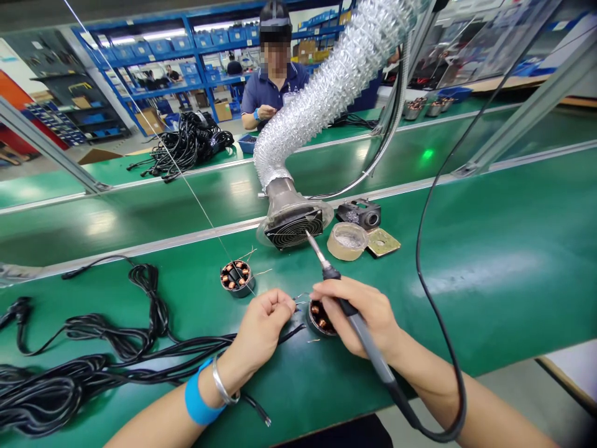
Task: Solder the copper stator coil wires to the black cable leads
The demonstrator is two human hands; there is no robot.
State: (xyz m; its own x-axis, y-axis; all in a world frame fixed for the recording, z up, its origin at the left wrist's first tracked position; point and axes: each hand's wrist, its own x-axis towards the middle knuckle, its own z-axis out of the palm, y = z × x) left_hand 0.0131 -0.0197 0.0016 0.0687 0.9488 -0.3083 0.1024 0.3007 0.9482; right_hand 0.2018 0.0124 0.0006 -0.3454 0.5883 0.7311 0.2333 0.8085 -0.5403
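My left hand (268, 323) is closed in a pinch. A thin silvery solder wire (200, 202) runs down from the upper left into it, and fine wire ends show past its fingertips. My right hand (361, 311) is wrapped round a soldering iron (357, 320), its tip pointing up and away toward the fan. Right-hand fingertips are close to the wire ends and partly cover a round motor stator (318, 318) with copper coils. Another stator (237, 278) stands farther back on the left, loose wire ends sticking out. Black cable ends (293, 335) lie beside my left hand.
Black cables (51, 389) spread over the left of the green bench (489, 261). A fume hood (298, 224) on a foil duct (321, 87) hangs ahead. Near it are a tape roll (347, 241), a sponge (383, 242) and an iron holder (359, 213). A co-worker (275, 81) sits opposite.
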